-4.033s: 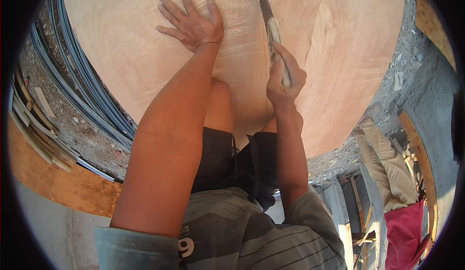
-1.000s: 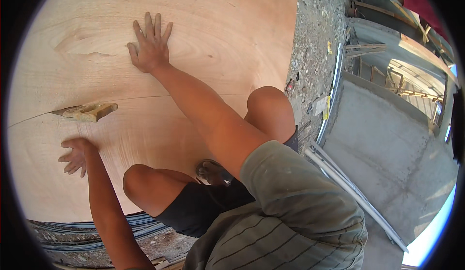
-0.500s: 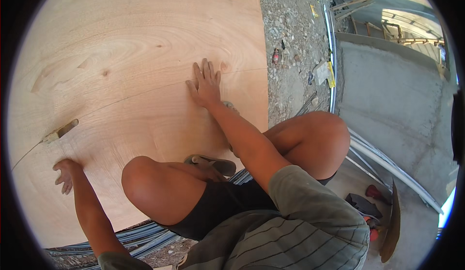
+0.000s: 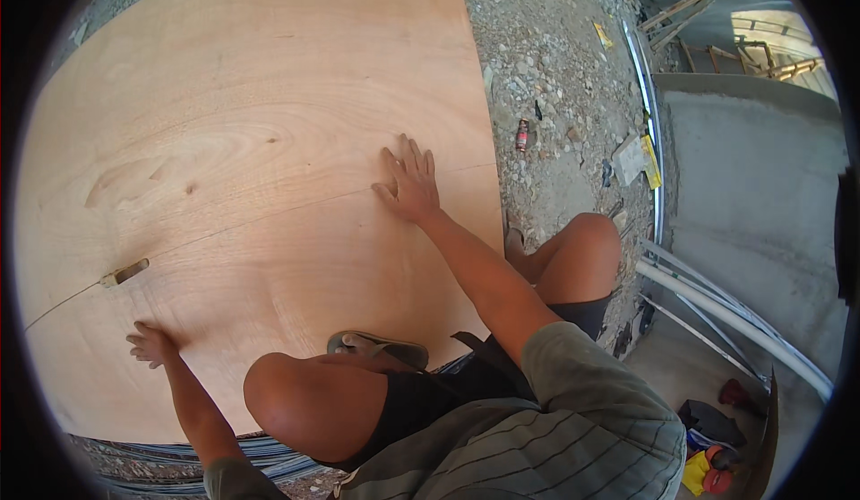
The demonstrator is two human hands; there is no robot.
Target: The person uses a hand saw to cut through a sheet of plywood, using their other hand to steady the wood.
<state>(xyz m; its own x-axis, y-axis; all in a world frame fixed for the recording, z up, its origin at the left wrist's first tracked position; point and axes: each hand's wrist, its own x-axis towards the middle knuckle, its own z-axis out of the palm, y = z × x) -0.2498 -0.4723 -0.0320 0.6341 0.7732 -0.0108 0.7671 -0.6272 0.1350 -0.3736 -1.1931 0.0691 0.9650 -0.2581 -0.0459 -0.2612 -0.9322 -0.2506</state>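
A large plywood sheet (image 4: 296, 79) lies before me, with a thin line running across its grain. My right hand (image 4: 414, 186) rests flat on the plywood, fingers spread over the line near the right edge. At the lower left, my left hand (image 4: 152, 346) is pressed to the sheet with its fingers outstretched. Just above it lies a small wooden tool with a long slot (image 4: 125, 272); the dark line meets its left end. I cannot make out its kind. Neither hand holds anything. My left foot, in a sandal (image 4: 378, 349), stands on the sheet.
Gravelly ground (image 4: 555, 70) borders the sheet on the right, with a small red can (image 4: 522, 135) and scraps on it. White pipes (image 4: 735, 316) lie by a grey concrete wall (image 4: 752, 177). Dark rods or tubes (image 4: 179, 469) run under the near edge. A yellow and red item (image 4: 708, 473) sits lower right.
My right leg has shifted outward, its foot now by the sheet's right edge instead of on the sheet. The view has moved too. Both hands remain on the plywood.
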